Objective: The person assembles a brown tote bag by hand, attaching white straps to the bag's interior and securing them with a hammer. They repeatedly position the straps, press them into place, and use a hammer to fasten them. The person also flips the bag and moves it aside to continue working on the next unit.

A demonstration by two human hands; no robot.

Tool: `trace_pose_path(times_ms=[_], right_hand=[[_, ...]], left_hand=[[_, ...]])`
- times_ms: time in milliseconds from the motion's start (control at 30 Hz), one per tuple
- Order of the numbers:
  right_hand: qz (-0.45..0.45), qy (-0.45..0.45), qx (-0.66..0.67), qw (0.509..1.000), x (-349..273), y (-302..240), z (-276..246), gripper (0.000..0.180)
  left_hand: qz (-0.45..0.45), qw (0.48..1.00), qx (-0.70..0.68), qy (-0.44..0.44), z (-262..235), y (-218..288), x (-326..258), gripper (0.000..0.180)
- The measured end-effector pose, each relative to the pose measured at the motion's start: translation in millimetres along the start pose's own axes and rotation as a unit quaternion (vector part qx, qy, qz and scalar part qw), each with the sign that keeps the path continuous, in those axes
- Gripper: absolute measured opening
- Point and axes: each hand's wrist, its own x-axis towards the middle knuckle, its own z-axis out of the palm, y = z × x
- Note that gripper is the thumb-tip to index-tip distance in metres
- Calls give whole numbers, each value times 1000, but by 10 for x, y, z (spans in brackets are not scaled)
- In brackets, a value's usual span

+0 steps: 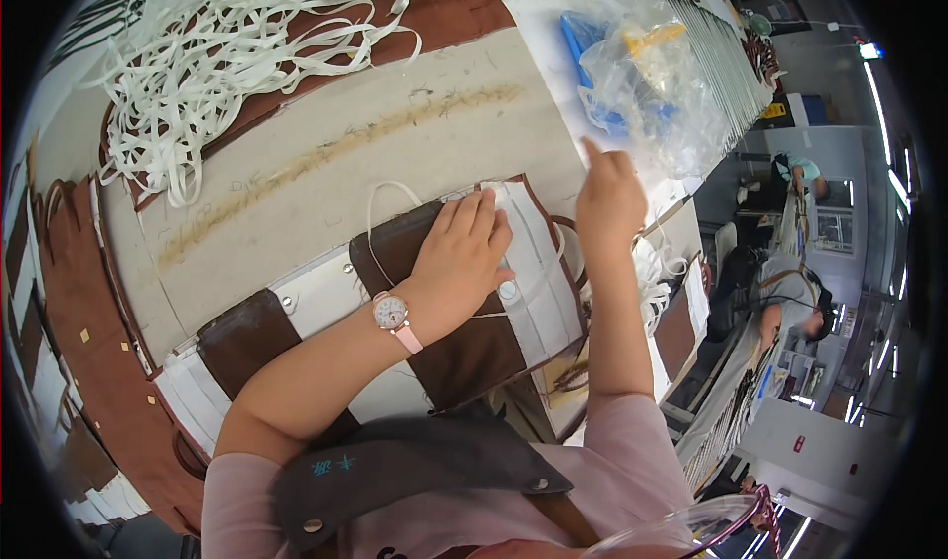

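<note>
My left hand (459,263) lies flat with fingers spread on a brown-and-white striped panel (464,361), near its right end. A pale cord (370,213) loops over the panel's far edge by that hand. Close to my left fingertips is a small round snap (508,289) on the white part. My right hand (612,203) is raised beyond the panel's right end, beside a clear plastic bag (681,75). Its fingers are curled, with one pointing forward; whether anything is between them is hidden. The bag has blue and yellow pieces in or under it.
A tangled heap of white straps (188,75) lies on brown material at the far left. Brown panels (84,312) hang along the left side. The grey worktop (326,154) carries a yellowish streak. More white straps (647,292) sit on the right. Other people (790,297) are farther right.
</note>
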Motion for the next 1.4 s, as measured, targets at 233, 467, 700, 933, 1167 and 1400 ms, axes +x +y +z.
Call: trace_pose_path(times_ms=[233,467,700,933,1167,1400], right_hand=[[-107,-60,25,992,-498,-444,144,35],[-112,-72,-17,991,-498,-464,136,37],[-82,-71,-7,994,-436,-507,157,36],[-65,-42,14,997,-400,-476,214,36],[-49,-17,8,999,-375,-475,226,34],[-27,4,-37,999,-356,-332,236,33]], left_hand=[[-8,1000,-6,1,24,-7,32,68],[0,1000,-12,5,23,-17,27,70],[0,1000,-3,13,54,-21,18,63],[1,1000,-1,18,35,-26,10,63],[4,1000,-4,28,40,-31,7,61],[5,1000,-16,19,40,-24,21,67]])
